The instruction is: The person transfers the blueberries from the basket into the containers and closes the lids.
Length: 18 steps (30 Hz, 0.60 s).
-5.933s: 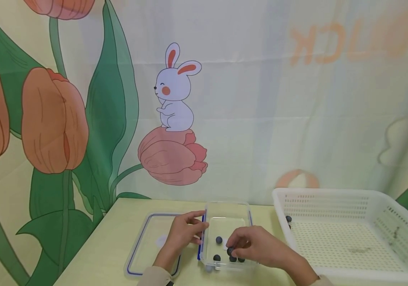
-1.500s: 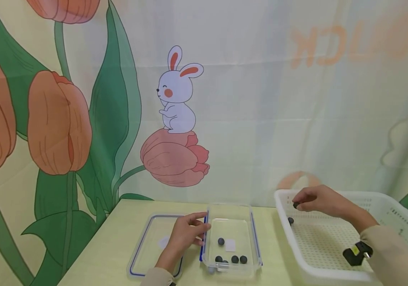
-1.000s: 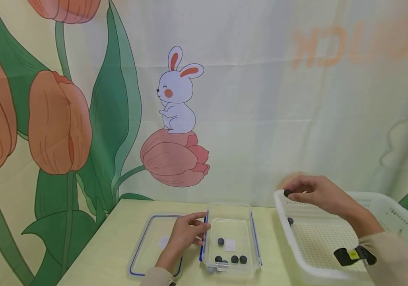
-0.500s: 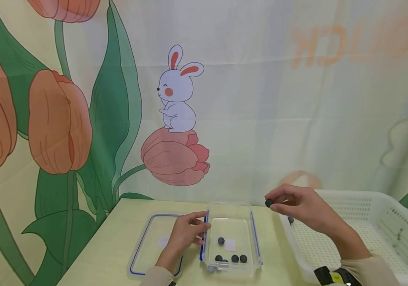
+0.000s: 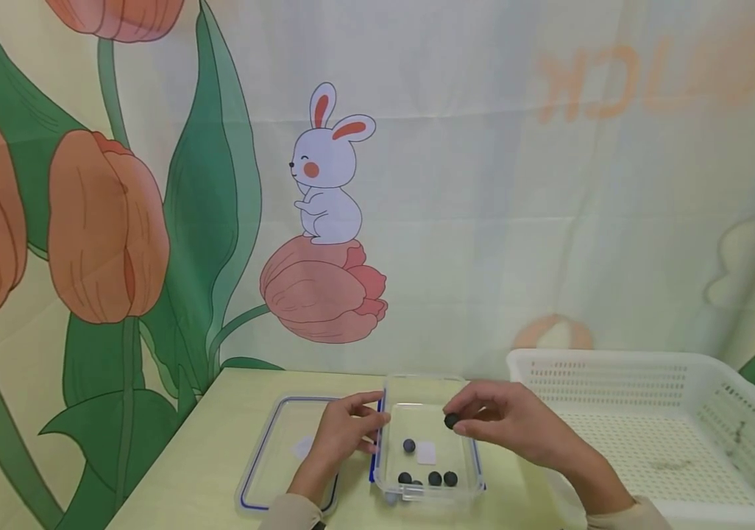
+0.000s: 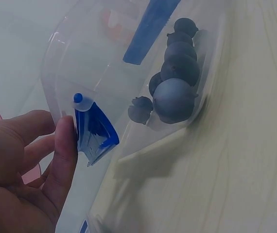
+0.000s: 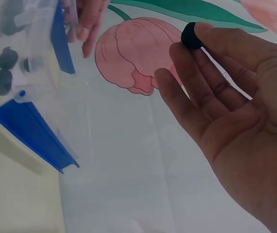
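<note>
Dark berry pinched in right hand, now over clear box, left hand still gripping box

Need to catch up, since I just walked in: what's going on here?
A person's right hand pinches a dark berry, held up at the right side of a clear box and not yet let go. The left hand holds that box by its left side. Several more berries already lie inside, mostly toward the near end. The lid is off, lying on the table to the left, and a white basket stands to the right.
</note>
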### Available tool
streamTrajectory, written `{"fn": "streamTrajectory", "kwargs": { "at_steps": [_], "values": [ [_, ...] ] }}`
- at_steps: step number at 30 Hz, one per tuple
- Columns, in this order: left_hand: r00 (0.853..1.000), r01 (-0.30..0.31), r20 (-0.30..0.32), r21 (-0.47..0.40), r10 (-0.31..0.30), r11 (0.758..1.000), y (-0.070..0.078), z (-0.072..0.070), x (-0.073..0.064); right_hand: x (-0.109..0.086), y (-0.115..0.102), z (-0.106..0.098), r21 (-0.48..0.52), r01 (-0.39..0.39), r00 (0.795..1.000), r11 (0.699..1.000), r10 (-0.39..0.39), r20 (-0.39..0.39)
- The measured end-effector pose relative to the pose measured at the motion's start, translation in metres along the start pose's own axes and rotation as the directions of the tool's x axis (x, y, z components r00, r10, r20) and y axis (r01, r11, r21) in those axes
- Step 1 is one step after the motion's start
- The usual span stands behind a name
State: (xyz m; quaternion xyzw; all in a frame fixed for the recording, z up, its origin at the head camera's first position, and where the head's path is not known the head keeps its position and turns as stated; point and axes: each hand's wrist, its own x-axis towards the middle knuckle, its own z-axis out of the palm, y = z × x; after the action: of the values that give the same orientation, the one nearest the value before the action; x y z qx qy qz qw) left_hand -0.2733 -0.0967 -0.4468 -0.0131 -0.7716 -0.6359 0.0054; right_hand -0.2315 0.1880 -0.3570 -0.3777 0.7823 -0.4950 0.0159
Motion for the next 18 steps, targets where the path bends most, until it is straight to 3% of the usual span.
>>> {"fn": "streamTrajectory", "kwargs": {
  "at_steps": [3, 9, 14, 18],
  "values": [
    [1.000, -0.001, -0.001, 0.003, 0.001, 1.000, 0.000, 0.000, 0.000, 0.001, 0.003, 0.009, 0.024, 0.003, 0.999, 1.000, -0.004, 0.035],
    [1.000, -0.012, -0.002, 0.002, 0.012, 1.000, 0.000, 0.000, 0.002, 0.002, 0.016, 0.022, 0.069, -0.063, 0.993, 0.996, 0.055, 0.109],
    [1.000, -0.021, -0.004, -0.008, 0.021, 1.000, 0.000, 0.001, 0.003, 0.004, 0.028, 0.032, 0.020, -0.138, 0.978, 0.990, 0.133, 0.160],
    [1.000, -0.021, -0.009, -0.008, 0.021, 1.000, 0.000, 0.003, 0.005, 0.005, 0.033, 0.035, -0.017, -0.142, 0.972, 0.990, 0.142, 0.188]
  ]
}}
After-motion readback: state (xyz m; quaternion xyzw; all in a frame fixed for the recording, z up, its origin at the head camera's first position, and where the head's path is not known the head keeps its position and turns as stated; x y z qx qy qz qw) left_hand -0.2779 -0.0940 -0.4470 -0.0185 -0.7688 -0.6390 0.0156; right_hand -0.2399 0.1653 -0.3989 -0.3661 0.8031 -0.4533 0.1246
